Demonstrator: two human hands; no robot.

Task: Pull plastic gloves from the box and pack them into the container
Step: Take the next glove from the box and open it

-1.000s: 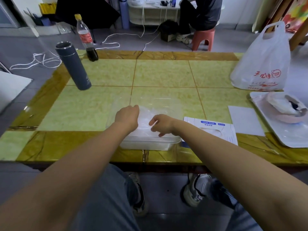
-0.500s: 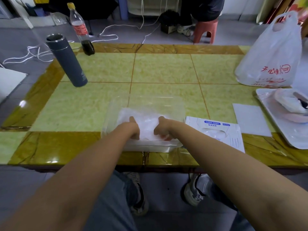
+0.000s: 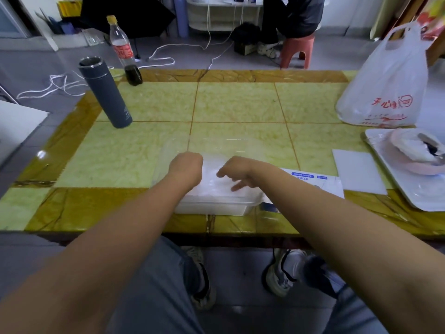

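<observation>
- You sit at a table (image 3: 240,102) of glossy green marble tiles with a brown border, on a grey floor.
- Beyond its far edge white cables (image 3: 62,85) trail over the floor, and a person (image 3: 291,18) sits on a red stool (image 3: 297,51).
- A grey flask (image 3: 106,92) stands far left, with a bottle (image 3: 122,51) of dark liquid behind it at the far border. A white plastic bag (image 3: 385,88) stands far right.
- At the right edge a white tray (image 3: 409,196) carries a pink bowl (image 3: 419,162), with a white sheet (image 3: 358,172) just beside it.
- The clear container (image 3: 216,209) sits at the near edge, partly on the brown border, with the plastic gloves (image 3: 214,186) lying inside.
- The glove box (image 3: 313,180) lies flat just right of the container, partly under your right forearm.
- Your left hand (image 3: 186,168) is balled over the gloves with its fingers hidden beneath, so I cannot tell whether it grips any.
- Your right hand (image 3: 237,173) has bent fingers, tips down on the gloves. Blur hides whether they pinch.
- Green tiles stretch from the container to the far border, between flask and bag.
</observation>
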